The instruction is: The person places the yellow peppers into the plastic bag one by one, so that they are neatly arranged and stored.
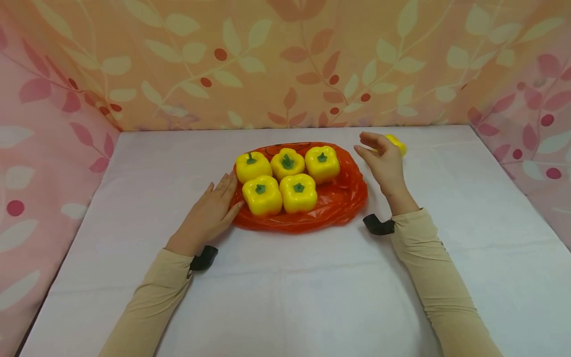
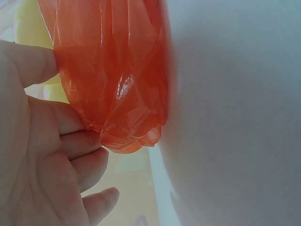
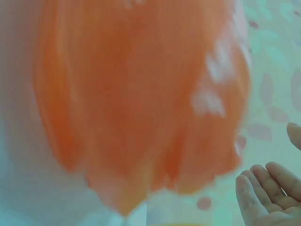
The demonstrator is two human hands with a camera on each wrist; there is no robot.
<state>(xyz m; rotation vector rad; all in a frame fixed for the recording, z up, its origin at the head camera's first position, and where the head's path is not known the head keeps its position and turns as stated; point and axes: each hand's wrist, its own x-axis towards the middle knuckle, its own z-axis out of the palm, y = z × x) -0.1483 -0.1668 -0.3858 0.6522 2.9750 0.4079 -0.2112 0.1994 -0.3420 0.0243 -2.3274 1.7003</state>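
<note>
Several yellow bell peppers [image 1: 299, 194] with green stems stand in a red plastic bag [image 1: 343, 203], its rim rolled down around them. My left hand [image 1: 209, 213] rests along the bag's left side with fingers extended; in the left wrist view, thumb and fingertips [image 2: 96, 162] touch the crinkled red plastic [image 2: 122, 80]. Right of the bag, my right hand [image 1: 384, 166] is raised with fingers loosely bent and nothing in its grasp. Another yellow pepper [image 1: 397, 144] shows partly behind that hand. The right wrist view has the bag [image 3: 141, 103] blurred, and the right hand [image 3: 273, 197] at the lower right.
A white cloth covers the table [image 1: 285, 292]. Patterned fabric [image 1: 285, 64] with leaves and berries hangs along the back and both sides. Black wrist pieces [image 1: 379, 225] poke out beside both beige sleeves [image 1: 439, 277].
</note>
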